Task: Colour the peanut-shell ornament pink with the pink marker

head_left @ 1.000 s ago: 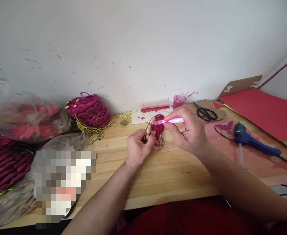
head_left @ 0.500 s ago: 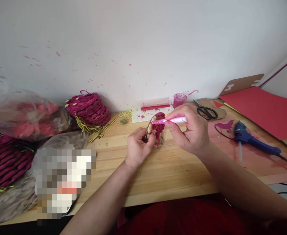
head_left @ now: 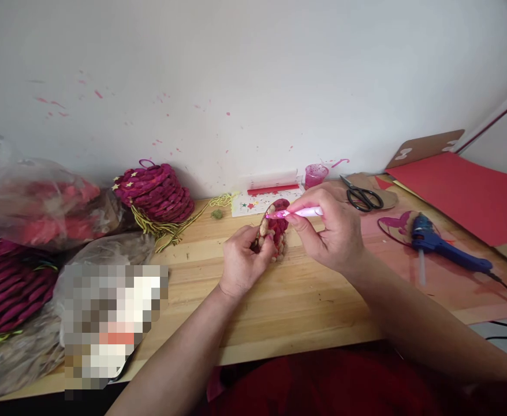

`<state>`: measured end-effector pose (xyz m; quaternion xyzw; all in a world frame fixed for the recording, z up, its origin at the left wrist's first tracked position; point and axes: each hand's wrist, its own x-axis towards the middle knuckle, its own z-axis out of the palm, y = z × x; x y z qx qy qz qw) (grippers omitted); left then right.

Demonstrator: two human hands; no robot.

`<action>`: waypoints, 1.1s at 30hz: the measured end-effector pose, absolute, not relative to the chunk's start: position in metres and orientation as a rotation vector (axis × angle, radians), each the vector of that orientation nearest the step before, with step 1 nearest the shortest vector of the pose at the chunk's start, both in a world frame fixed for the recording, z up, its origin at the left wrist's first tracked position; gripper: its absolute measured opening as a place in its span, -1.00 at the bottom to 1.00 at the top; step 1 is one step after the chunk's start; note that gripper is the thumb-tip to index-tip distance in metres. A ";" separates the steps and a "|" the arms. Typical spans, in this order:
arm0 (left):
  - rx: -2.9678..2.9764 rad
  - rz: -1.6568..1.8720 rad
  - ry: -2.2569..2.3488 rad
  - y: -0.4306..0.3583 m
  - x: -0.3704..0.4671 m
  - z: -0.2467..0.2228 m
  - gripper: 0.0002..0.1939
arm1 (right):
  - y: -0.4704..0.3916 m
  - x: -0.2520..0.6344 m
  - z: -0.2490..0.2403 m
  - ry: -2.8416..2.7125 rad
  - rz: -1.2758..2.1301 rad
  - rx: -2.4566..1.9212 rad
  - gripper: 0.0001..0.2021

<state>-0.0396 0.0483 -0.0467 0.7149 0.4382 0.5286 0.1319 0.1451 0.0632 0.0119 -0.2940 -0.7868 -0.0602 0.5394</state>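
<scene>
Over the middle of the wooden table, my left hand (head_left: pixel 245 254) grips a small round piece covered with peanuts (head_left: pixel 281 230), some painted magenta and some bare tan. My right hand (head_left: pixel 334 228) is closed on a white brush (head_left: pixel 308 212), pinched near its pink-stained front end. The brush tip touches or nearly touches the upper left of the peanut piece. Behind the right hand stands a clear cup with pink paint (head_left: pixel 316 174). My left fingertips partly hide the lower left side of the piece.
Black scissors (head_left: pixel 364 199) and a blue glue gun (head_left: pixel 453 254) lie to the right, before red paper (head_left: pixel 465 196). Magenta peanut bundles (head_left: pixel 158 190) and plastic bags (head_left: pixel 41 202) crowd the left. A printed sheet (head_left: pixel 260 202) lies near the wall.
My right hand and the brush have shifted slightly left relative to the peanut piece. The whole view has also moved a little. Both grips are unchanged.
</scene>
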 end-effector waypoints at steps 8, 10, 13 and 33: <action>2.084 1.527 1.276 0.048 -0.040 -0.046 -0.69 | 0.065 0.148 0.013 -1.806 -0.063 -0.721 -0.95; 2.087 1.517 1.278 0.047 -0.040 -0.045 -0.70 | 0.065 0.148 0.013 -1.816 -0.055 -0.741 -0.95; 2.118 1.500 1.271 0.046 -0.040 -0.044 -0.70 | 0.066 0.149 0.013 -1.781 -0.046 -0.750 -0.95; 2.171 1.474 1.270 0.044 -0.040 -0.044 -0.68 | 0.058 0.153 0.022 -1.844 -0.094 -0.763 -0.95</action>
